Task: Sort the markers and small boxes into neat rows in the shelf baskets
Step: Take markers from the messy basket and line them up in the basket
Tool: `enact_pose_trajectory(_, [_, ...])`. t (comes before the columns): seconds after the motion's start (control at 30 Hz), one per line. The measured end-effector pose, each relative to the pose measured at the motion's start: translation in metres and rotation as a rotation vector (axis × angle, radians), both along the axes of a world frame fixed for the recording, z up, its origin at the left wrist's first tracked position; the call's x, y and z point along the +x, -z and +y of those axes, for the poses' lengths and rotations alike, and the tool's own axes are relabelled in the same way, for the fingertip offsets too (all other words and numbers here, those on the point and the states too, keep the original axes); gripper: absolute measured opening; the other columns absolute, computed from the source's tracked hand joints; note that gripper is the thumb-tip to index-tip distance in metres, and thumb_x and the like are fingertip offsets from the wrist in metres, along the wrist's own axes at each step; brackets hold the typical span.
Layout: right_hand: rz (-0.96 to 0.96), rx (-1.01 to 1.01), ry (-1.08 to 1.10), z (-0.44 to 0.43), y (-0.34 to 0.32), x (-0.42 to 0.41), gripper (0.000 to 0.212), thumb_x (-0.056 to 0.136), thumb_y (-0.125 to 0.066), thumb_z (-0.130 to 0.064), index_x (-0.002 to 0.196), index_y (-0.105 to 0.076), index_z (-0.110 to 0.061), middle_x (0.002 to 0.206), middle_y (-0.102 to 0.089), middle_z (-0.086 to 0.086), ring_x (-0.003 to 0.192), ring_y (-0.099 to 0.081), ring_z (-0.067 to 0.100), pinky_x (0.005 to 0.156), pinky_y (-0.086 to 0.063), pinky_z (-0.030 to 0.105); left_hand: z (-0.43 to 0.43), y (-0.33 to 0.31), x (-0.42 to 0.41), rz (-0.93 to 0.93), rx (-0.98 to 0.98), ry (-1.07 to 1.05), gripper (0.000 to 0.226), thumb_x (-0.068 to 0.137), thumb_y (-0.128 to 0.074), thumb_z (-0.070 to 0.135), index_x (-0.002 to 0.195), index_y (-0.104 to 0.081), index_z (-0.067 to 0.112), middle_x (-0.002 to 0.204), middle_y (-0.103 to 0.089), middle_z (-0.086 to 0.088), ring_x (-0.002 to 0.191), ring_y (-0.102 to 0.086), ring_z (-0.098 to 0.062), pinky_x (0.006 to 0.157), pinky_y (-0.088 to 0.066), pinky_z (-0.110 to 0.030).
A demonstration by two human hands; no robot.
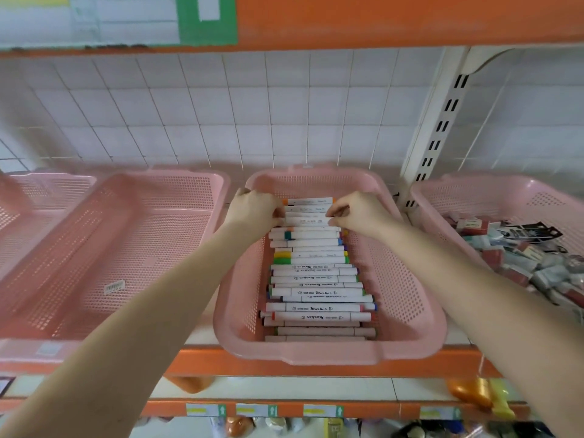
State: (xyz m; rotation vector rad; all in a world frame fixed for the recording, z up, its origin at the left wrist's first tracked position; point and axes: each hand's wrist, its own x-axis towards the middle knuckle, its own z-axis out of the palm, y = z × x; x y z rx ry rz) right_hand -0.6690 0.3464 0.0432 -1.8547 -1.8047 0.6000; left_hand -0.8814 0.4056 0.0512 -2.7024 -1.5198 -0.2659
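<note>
Pink middle basket (316,355): sits on the orange shelf edge (221,361) straight in front of me, with its long side running away from me.
Markers (316,279): they lie crosswise in the middle basket, stacked side by side in one row from the near wall towards the far wall. Most have white barrels with coloured caps at the ends, and a few beige ones lie nearest me.
White marker (308,221): lies near the far end of that row, level, spanning the gap between my two hands.
Left hand (252,210): reaches over the basket's far left corner, fingers curled in and pinching the left end of the white marker.
Right hand (363,216): mirrors it, with thumb and fingertips nipping the right end of the same marker.
Forearms: both stretch out over the basket, one along each side of the row.
Right basket (505,197): also pink, beyond the slotted upright (442,121), well apart from my hands.
Small boxes (521,257): heaped loosely in the right basket, red, grey and white, lying at all angles.
Left basket (126,248): pink, tilted, just beside the middle one, with a barcode sticker (114,286) on its mesh floor.
Tiled wall (221,115): white, behind all the baskets.
</note>
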Motion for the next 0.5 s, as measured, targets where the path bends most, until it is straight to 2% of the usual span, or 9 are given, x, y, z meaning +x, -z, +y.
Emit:
enact_pose_trajectory(0.23, [0.008,-0.012,0.003,0.0007,0.0003,0.0002,0.024,0.081,-0.074,-0.019,0.105,-0.070,-0.015,0.092,-0.069,-0.001,0.083,-0.067,0.016,0.066,-0.043,0.006,-0.0031,-0.0017,0.0019,-0.041,0.004,-0.007,0.018,0.090,-0.058,0.036,0.103,-0.069,0.028,0.102,-0.069,0.006,0.104,-0.055,-0.020,0.102,-0.024,-0.031])
enact_pose_trajectory(0.4, [0.018,-0.001,0.000,0.0001,0.0010,0.0005,0.016,0.082,-0.073,-0.020,0.097,-0.073,-0.015,0.091,-0.071,-0.005,0.083,-0.068,0.016,0.061,-0.043,0.003,-0.0036,-0.0007,0.0007,-0.086,-0.012,-0.003,0.016,0.090,-0.059,0.032,0.102,-0.070,0.029,0.103,-0.070,0.007,0.104,-0.057,-0.018,0.103,-0.023,-0.030])
enact_pose_trajectory(0.5, [0.012,-0.012,-0.008,0.0000,0.0009,-0.0003,0.012,0.083,-0.072,-0.019,0.095,-0.074,-0.015,0.091,-0.072,-0.002,0.085,-0.068,0.016,0.067,-0.046,0.006,-0.0028,-0.0018,0.0006,-0.091,-0.026,0.006,0.013,0.089,-0.060,0.031,0.098,-0.070,0.030,0.098,-0.070,0.008,0.102,-0.057,-0.017,0.103,-0.023,-0.030])
